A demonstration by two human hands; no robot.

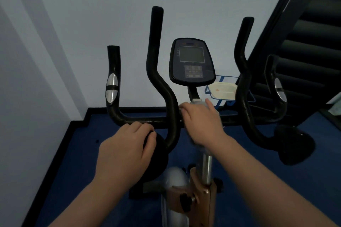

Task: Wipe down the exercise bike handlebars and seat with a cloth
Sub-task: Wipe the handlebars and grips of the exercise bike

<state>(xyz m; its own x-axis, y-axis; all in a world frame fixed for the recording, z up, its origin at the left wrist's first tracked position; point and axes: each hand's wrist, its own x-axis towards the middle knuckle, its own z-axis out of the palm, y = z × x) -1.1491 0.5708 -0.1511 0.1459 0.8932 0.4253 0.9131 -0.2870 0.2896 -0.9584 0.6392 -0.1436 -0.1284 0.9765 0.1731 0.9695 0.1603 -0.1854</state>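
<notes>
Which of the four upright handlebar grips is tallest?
The inner left grip, just left of the console. Its tip reaches higher in the view than the inner right grip and both shorter, silver-patched outer ones.

Dim, bluish, flat light; right hand (201,121) motion-blurred; wide-angle bending at edges; soft focus overall
</notes>
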